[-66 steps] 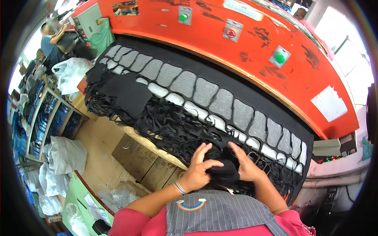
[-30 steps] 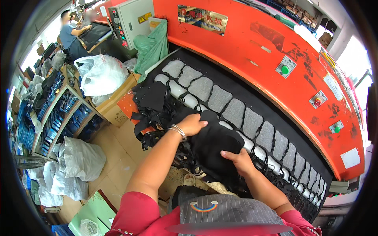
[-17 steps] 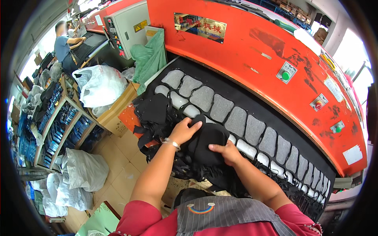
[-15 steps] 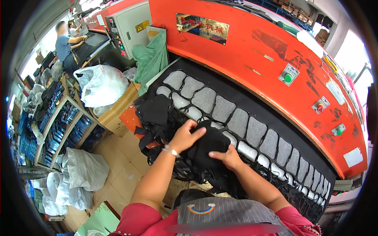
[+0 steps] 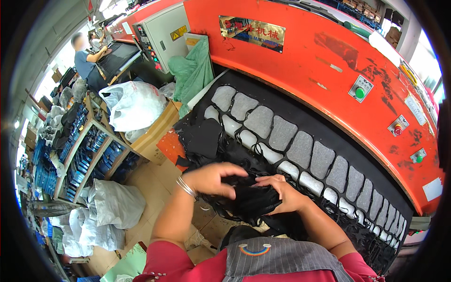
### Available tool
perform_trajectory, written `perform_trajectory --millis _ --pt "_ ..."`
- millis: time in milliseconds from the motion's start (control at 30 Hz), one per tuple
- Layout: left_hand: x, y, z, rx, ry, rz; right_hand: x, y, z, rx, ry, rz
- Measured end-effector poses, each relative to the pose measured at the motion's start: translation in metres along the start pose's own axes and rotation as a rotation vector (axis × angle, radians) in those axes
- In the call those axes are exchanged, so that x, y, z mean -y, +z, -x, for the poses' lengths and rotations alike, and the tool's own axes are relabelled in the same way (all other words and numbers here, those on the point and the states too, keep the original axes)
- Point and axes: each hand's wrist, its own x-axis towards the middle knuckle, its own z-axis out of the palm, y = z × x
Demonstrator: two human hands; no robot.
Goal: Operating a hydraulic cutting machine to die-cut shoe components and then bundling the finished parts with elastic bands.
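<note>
Black pieces (image 5: 257,203) are gripped by the right hand (image 5: 287,195); the left hand (image 5: 210,181), unclosed, is held at their ten o'clock. Farther off, at twelve, a gold nameplate (image 5: 252,34) is red-lettered.

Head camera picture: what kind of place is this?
It looks like a factory workshop, though I can't be sure what it makes. There's a big orange machine, a gray cabinet with control buttons, and black material in the person's right hand.
</note>
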Motion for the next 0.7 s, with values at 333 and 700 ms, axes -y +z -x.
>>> perform_trajectory --millis 333,700 --pt "0.110 -0.144 -0.022 -0.421 -0.841 -0.371 0.020 0.005 0.035 -0.201 -0.118 -0.158" --pt "0.037 -0.049 -0.025 -0.614 -0.813 -0.846 -0.011 0.012 0.120 -0.394 0.199 0.097"
